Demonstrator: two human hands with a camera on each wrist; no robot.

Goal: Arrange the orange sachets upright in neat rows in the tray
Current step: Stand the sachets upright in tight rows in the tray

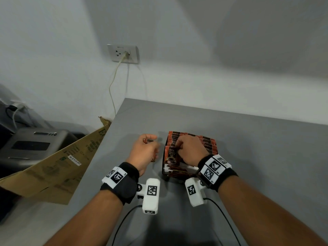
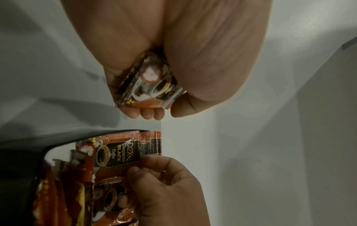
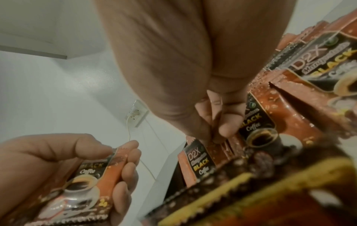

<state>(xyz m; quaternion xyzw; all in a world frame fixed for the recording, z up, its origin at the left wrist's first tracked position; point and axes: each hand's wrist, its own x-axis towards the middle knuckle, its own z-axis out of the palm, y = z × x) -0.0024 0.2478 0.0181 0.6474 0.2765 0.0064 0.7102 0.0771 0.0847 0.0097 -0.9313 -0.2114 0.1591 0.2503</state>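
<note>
Head view: left hand (image 1: 144, 151) grips one coffee sachet (image 1: 150, 140) at 9 o'clock of the black tray (image 1: 164, 172) on the grey table (image 1: 248, 157); right hand (image 1: 190, 150) rests among upright orange sachets (image 1: 209, 142).
Left wrist view: fingers curl round the sachet's lower end.
Right wrist view: thumb and forefinger seem to pinch a tray sachet's top edge, though it is blurred.

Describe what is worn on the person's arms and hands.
Both forearms are bare, no sleeves. The left hand and right hand wear no gloves. Each wrist carries a black fabric wristband with white blocks bearing black-and-white square markers, plus a white boxy camera unit trailing a thin black cable.
</note>
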